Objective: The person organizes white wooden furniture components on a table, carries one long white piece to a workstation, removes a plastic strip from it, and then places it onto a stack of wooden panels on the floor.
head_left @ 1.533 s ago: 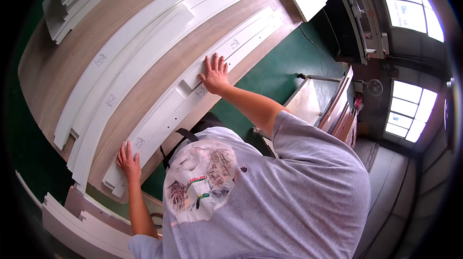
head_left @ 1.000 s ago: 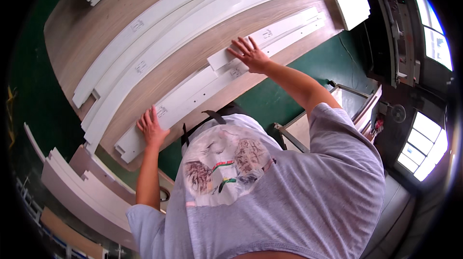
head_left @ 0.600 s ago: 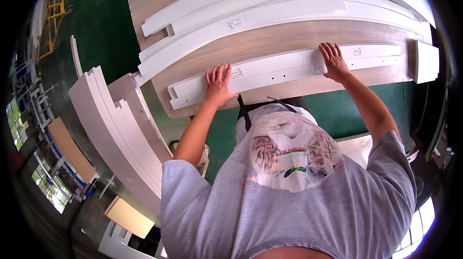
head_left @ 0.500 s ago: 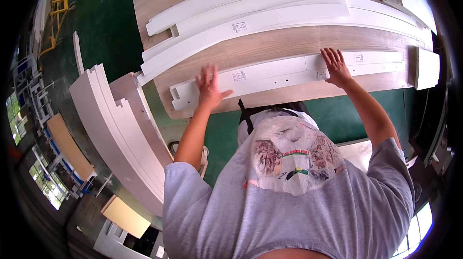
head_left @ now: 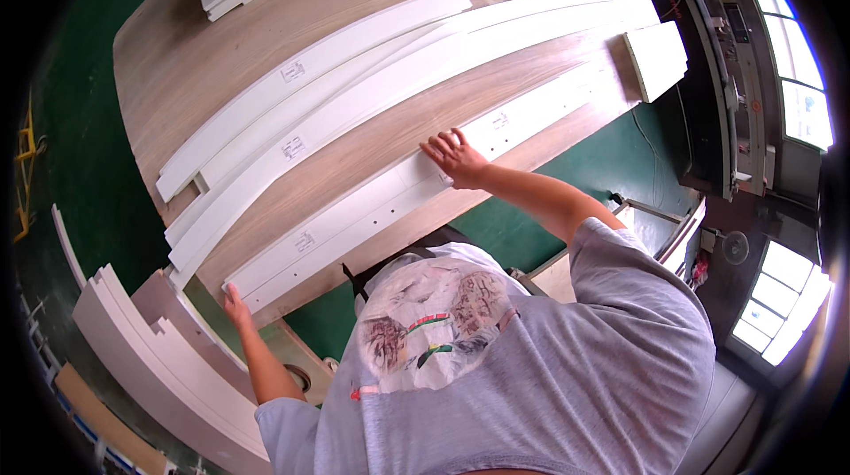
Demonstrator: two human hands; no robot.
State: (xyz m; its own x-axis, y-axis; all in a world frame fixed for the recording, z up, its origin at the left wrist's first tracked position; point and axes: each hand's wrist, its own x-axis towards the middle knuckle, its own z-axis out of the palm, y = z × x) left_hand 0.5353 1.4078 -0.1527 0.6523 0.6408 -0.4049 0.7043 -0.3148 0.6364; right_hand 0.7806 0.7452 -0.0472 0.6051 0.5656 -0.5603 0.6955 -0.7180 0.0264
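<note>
My flat, open right hand (head_left: pixel 456 159) and left hand (head_left: pixel 235 306) steady a long white drilled panel (head_left: pixel 416 192) that looks stiff, awkward and slick, best gripped near both ends.

Left hand (head_left: pixel 235 307): lay low at the person's left, palm down, fingers together and pointing forward, fingertips pressed flat.
Left arm: bare forearm rose from the grey sleeve straight up to the hand, elbow bent close beside the body.
Right hand (head_left: pixel 455 159): reached far forward and above the left one, palm down, fingers spread wide and laid flat, thumb out to the side.
Right arm: stretched from the shoulder at the right, forearm bare, nearly straight, wrist level with the palm.
Grasp: neither hand was closed around anything; both pressed with open palms.
Spacing: the hands were well apart.
</note>
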